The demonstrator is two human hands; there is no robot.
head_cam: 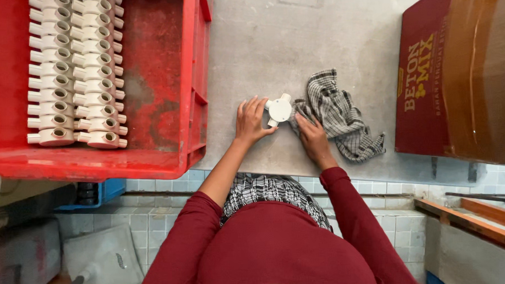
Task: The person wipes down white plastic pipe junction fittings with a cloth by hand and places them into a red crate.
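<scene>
1. Centrally, a round white plastic conduit junction box [278, 109] with three outlets is gripped by the left fingers [250, 121] on the grey concrete counter [293, 40].
2. Just right of it, a crumpled grey checked cloth [341, 116] is pressed by the right fingers [312, 135].
3. Further left, a red plastic crate [166, 78] is filled with rows of matching fittings [74, 70].

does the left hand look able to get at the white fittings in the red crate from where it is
Probably yes. The left hand rests on the round white junction box, just beside the red crate. The crate is open-topped, and nothing covers the rows of white fittings; only its side wall stands between.
</scene>
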